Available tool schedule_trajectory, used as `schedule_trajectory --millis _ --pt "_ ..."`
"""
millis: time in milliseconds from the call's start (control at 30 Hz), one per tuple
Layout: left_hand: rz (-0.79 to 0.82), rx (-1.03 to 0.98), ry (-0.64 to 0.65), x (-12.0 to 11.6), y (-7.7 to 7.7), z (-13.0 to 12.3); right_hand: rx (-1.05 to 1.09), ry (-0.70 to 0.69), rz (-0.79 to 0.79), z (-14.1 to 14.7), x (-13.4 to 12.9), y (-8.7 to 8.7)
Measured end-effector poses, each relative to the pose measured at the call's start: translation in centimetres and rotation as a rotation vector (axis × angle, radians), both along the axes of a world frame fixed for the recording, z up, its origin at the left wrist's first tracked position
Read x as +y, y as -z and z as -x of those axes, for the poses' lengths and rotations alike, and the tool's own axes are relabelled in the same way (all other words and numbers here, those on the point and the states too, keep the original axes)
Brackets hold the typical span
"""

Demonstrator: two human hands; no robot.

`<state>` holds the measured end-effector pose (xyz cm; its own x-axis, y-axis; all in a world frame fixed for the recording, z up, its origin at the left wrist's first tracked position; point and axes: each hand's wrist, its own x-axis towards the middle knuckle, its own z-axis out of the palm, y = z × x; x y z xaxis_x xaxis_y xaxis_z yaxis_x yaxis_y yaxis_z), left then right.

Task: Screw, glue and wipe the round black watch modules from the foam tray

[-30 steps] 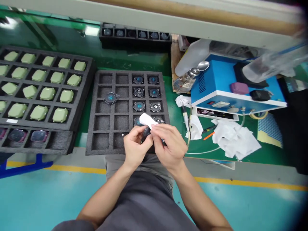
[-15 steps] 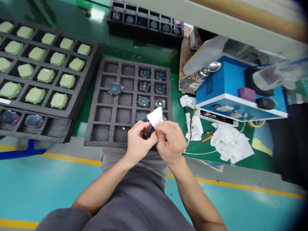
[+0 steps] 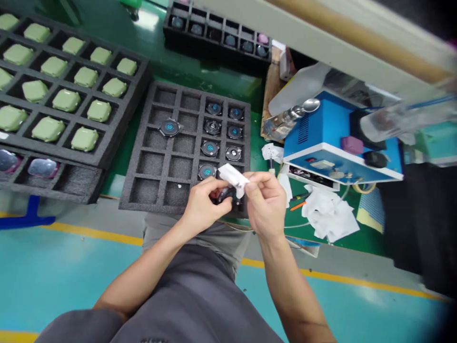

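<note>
My left hand (image 3: 205, 202) pinches a dark round watch case (image 3: 225, 194) between thumb and fingers above the front of a grey foam tray (image 3: 143, 174). Beside it, my right hand (image 3: 266, 202) grips a small white wipe (image 3: 233, 177), folded and partly over the watch case. Several round black watch cases, such as this one (image 3: 209, 148), sit in the tray's two right columns. One more watch case (image 3: 169, 127) rests on the dividers at the left. A tiny pale piece (image 3: 179, 186) lies in a front compartment.
A foam tray of green square watch cases (image 3: 67, 100) is at left. At right stand a blue box-shaped device (image 3: 321, 128), a glass bottle with metal top (image 3: 280, 125) and crumpled white wipes (image 3: 330, 212). A dark compartment tray (image 3: 217, 52) lies at the back, under a shelf edge (image 3: 314, 47).
My right hand has moved right, away from my left, pulling the wipe with it. More of the watch case shows now. The whole view has shifted slightly.
</note>
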<state>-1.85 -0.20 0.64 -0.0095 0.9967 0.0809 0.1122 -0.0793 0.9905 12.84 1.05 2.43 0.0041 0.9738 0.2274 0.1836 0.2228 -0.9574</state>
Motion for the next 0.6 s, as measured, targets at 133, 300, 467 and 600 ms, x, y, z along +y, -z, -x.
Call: schedule_trajectory --millis 133,300,467,600 --pt "0.100 -0.232 -0.048 0.0 -0.1 0.1 0.238 0.190 0.173 -0.4 0.3 -0.4" --pt "0.180 -0.384 -0.071 -0.1 -0.6 0.3 0.434 0.324 0.150 -0.9 -0.6 -0.7" --pt "0.057 -0.311 -0.075 -0.1 -0.6 0.3 0.142 0.321 0.021 0.2 -1.9 -0.3" --pt "-0.014 -0.233 -0.089 -0.2 -0.2 0.1 -0.030 0.190 -0.098 1.0 -2.2 0.6"
